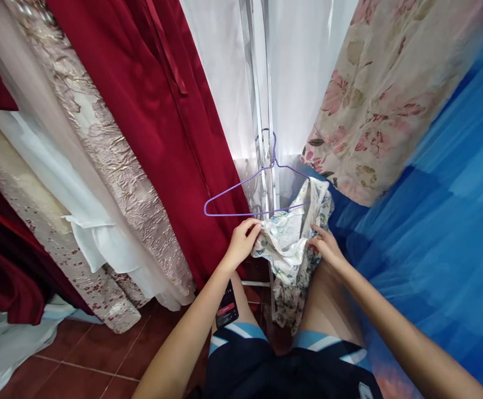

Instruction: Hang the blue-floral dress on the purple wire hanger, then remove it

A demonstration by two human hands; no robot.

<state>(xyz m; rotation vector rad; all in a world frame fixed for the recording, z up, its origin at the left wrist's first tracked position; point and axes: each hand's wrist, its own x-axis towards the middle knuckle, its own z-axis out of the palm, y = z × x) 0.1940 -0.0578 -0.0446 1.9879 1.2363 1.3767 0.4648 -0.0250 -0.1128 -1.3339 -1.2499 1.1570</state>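
A purple hanger (233, 191) hangs by its hook at a white metal stand (269, 111) in front of me. One shoulder of a white garment with a small floral print (285, 255) sits on the hanger's right end, while the left end is bare. My left hand (244, 238) pinches the garment's left edge, just below the hanger's bottom bar. On the right, my right hand (325, 243) grips the fabric under the hung shoulder. The lower part of the garment drops between my knees.
A long red garment (158, 111) and a pinkish brocade one (116, 166) hang at the left. A cream floral fabric (361, 105) and blue tulle (432, 221) hang at the right. A phone (227, 305) lies on my left thigh. Red tiles (87, 349) cover the floor.
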